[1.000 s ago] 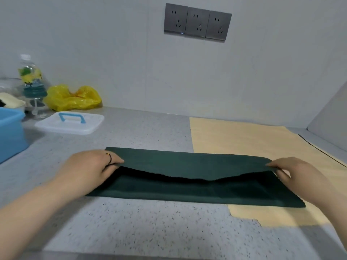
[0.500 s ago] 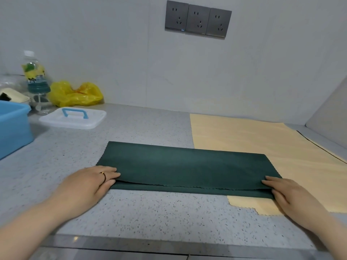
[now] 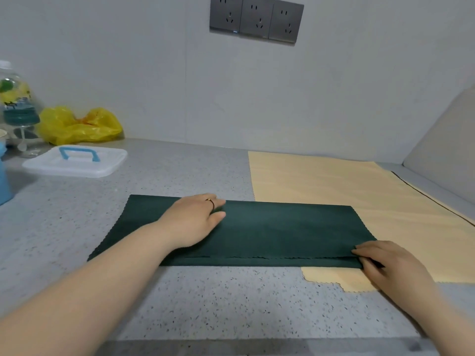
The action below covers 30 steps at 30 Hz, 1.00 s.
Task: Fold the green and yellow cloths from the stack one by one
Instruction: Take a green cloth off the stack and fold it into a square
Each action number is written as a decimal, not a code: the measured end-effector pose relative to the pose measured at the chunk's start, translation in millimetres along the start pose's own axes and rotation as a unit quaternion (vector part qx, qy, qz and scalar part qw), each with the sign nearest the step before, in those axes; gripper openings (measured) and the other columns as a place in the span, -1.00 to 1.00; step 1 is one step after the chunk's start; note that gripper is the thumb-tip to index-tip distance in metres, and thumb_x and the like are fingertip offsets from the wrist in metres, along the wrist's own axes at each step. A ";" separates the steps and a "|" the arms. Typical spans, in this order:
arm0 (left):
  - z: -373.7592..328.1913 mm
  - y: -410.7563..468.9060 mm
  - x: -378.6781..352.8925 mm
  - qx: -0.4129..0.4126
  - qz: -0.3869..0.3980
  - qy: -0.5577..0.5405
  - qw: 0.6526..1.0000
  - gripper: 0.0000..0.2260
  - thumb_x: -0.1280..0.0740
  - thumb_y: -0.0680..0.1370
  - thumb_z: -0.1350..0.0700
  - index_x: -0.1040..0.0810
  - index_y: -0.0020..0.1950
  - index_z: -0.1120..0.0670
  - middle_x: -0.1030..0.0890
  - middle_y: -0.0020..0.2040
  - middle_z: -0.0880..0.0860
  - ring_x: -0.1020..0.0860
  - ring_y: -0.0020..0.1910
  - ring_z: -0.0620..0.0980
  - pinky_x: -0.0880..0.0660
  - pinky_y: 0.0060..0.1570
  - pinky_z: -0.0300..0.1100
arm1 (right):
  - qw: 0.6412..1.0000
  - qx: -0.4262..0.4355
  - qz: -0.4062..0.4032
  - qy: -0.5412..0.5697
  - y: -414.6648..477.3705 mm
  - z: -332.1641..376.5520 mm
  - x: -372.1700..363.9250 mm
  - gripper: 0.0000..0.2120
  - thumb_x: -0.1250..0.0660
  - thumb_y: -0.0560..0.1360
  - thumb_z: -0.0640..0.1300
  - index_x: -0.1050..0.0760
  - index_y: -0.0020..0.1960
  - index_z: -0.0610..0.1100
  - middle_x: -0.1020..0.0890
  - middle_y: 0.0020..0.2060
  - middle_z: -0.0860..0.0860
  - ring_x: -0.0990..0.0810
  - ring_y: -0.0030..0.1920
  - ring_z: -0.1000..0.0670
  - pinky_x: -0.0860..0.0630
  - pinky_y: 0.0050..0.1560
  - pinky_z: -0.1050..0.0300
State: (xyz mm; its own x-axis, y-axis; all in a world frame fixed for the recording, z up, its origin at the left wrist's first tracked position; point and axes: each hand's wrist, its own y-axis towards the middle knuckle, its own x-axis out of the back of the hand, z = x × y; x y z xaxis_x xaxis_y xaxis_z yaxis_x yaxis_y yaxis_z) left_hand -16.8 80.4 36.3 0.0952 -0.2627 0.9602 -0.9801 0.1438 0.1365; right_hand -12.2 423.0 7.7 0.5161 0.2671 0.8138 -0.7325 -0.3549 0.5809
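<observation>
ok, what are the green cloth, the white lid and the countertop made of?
Green cloth: thin matte fabric, maybe microfibre; zigzag-cut edges, soft flat fold.
White lid: moulded plastic, slightly translucent and glossy, with a blue handle.
Countertop: grey, dark-speckled, low sheen; stone or composite, cannot tell which.

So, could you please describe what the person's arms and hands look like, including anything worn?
The left forearm and right forearm are bare as far as the view shows, with no sleeves, watch or bracelet. The left hand wears one thin gold-coloured ring on a finger. The right hand shows no ring. Neither hand is gloved.
</observation>
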 end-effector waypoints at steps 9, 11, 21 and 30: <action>1.4 34.6 -31.9 0.047 0.099 0.051 0.993 -0.50 0.06 0.62 -0.11 0.06 0.52 0.01 0.03 0.53 -0.01 0.04 0.50 -0.05 0.13 0.44 -0.13 | 0.998 -0.053 -0.005 -0.027 -11.4 -14.3 1.1 -0.67 -0.56 0.02 -0.52 -0.64 -0.32 -0.22 -0.67 -0.38 -0.07 -0.63 -0.41 -0.15 -0.39 -0.44 0.22; 2.6 34.0 -33.9 0.044 0.095 0.045 0.993 -0.51 0.06 0.62 -0.11 0.06 0.52 0.00 0.04 0.53 -0.03 0.06 0.50 -0.07 0.16 0.44 -0.15 | 0.997 -0.066 -0.007 -0.032 -11.5 -19.0 1.2 -0.67 -0.54 0.04 -0.54 -0.64 -0.30 -0.23 -0.67 -0.38 -0.09 -0.62 -0.41 -0.19 -0.40 -0.43 0.20; 8.7 31.0 -35.5 0.027 0.105 0.047 0.993 -0.50 0.06 0.62 -0.12 0.07 0.52 0.01 0.10 0.54 -0.04 0.12 0.50 -0.09 0.20 0.44 -0.15 | 0.997 -0.064 -0.025 -0.026 -15.7 -24.0 -0.5 -0.68 -0.50 0.07 -0.58 -0.62 -0.28 -0.27 -0.65 -0.37 -0.12 -0.61 -0.34 -0.22 -0.40 -0.17 0.37; 9.6 27.6 -41.2 0.022 0.093 0.051 0.994 -0.52 0.12 0.62 -0.11 0.10 0.52 -0.02 0.12 0.53 -0.06 0.15 0.50 -0.12 0.23 0.43 -0.15 | 0.985 -0.147 0.016 0.086 19.0 9.1 13.1 -0.89 -0.37 0.40 -0.38 -0.63 -0.16 -0.22 -0.66 -0.14 -0.09 -0.56 -0.09 -0.16 -0.34 -0.09 0.11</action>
State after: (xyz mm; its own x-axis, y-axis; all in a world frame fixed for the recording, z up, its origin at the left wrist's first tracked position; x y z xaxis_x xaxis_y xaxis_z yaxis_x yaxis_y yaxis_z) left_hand -49.4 86.0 -1.9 -0.0739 -0.1368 0.9878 -0.9887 0.1394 -0.0547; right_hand -15.3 411.6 29.5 0.4266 0.4178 0.8022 -0.8566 -0.0979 0.5066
